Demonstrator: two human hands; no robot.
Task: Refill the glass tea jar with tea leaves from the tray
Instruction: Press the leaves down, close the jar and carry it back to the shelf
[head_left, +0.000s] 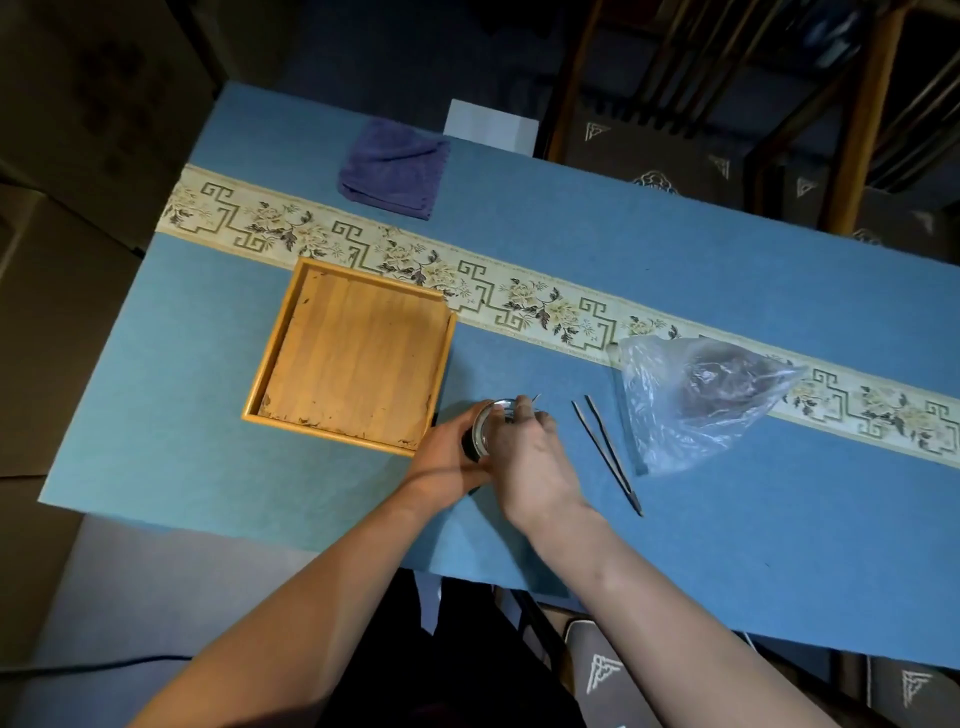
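near the table's front edge my left hand (448, 457) wraps the glass tea jar (485, 434); right hand (524, 452) pinches at its rim, maybe a leaf. just left, tray (270, 364) holds only crumbs. i judge refill nearly finished. tweezers (608, 447) idle right.

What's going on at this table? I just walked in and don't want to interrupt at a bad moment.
A person is working on a glass tea jar that stands on the blue table, just right of a wooden tray. The left hand grips the jar's side, and the right hand has its fingers at the mouth. The tray is nearly bare, with only leaf scraps along its edges. Dark tongs and a plastic bag lie untouched to the right.
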